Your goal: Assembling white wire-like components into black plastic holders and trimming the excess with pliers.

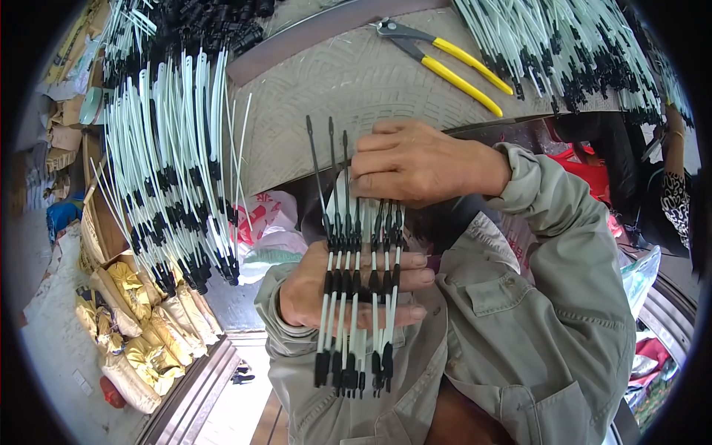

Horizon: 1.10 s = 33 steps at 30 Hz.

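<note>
A bunch of thin pale plastic strips (357,315) with black sections along them lies across my left hand (302,285). The palm faces up and the fingers reach out to the right beneath the bunch, with their tips bare beyond it. My right hand (411,165) is closed over the upper part of the same bunch, its fingers curled and the fingertips hidden. A few black stems stick up to the left of its knuckles. What exactly the right fingers grip cannot be made out.
Bundles of similar strips overhang the table (311,89) at left (167,148) and right (556,44). Yellow-handled pliers (445,63) lie beside a metal bar (319,35). Black parts (211,26) are heaped at the back. Wrapped packets (148,326) sit in a box at lower left.
</note>
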{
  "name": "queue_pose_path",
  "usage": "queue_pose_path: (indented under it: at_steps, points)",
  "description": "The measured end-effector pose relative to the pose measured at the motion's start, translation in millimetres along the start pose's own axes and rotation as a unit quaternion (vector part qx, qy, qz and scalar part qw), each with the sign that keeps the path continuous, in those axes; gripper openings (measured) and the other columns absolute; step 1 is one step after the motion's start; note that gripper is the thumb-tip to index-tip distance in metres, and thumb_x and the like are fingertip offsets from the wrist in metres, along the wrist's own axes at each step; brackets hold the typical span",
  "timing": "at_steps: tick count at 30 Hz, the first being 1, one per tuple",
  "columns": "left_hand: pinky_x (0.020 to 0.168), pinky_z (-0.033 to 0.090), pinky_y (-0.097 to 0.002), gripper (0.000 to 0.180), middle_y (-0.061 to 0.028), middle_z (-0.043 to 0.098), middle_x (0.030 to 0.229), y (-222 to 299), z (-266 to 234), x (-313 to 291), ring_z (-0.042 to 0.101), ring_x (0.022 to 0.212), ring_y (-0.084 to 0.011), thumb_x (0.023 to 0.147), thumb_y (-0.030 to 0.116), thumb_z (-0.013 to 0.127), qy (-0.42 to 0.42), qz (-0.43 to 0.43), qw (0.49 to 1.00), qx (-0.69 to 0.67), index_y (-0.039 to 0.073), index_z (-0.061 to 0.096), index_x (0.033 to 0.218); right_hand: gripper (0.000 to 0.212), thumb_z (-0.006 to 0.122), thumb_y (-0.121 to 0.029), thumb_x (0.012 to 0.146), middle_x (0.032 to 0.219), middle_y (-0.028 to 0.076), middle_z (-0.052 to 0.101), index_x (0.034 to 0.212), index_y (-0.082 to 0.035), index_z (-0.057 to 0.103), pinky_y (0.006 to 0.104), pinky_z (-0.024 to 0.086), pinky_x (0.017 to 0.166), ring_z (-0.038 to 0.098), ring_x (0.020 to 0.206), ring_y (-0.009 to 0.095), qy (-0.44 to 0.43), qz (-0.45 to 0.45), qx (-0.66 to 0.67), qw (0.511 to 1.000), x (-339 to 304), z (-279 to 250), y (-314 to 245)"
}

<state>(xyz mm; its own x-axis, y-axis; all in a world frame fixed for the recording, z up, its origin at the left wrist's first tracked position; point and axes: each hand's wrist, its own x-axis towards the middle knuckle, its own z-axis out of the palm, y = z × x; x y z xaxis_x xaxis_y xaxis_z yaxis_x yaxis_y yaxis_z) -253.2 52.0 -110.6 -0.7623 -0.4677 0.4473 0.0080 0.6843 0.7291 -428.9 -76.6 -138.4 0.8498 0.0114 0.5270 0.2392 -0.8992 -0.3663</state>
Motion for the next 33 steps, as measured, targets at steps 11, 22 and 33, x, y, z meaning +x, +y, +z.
queue_pose_path:
  at_steps: [11,22,33]
  points:
    - [0.098,0.035,-0.0378,0.049,-0.0206,0.038,0.13,-32,34,-26,0.041,0.12,-0.0296,0.086,0.025,0.043,0.178,-0.191,0.846,-0.464,0.007,0.037,0.131,0.025,0.049,-0.013,0.075,0.109,0.005,0.055,0.1,-0.01,0.053,0.0356,0.038,0.095,0.049,0.109,0.02,-0.07,0.022,-0.28,0.957,19,-20,37]
    - [0.085,0.047,-0.0313,0.027,-0.0188,0.061,0.104,-40,33,25,0.061,0.097,-0.0254,0.074,-0.007,0.059,0.334,-0.205,0.907,-0.153,-0.003,0.062,0.101,0.055,0.051,-0.033,0.082,0.138,0.003,0.035,0.132,-0.018,0.037,0.0418,0.024,0.105,0.035,0.125,0.024,-0.037,0.112,-0.164,0.979,11,-13,43]
    - [0.092,0.042,-0.0312,0.029,-0.0144,0.062,0.106,-48,38,29,0.056,0.105,-0.0239,0.071,-0.007,0.064,0.333,-0.148,0.926,-0.097,0.002,0.064,0.099,0.03,0.052,-0.006,0.08,0.109,0.011,0.059,0.109,-0.008,0.056,0.0359,0.046,0.086,0.056,0.097,0.032,0.094,0.183,-0.073,0.976,5,-59,43]
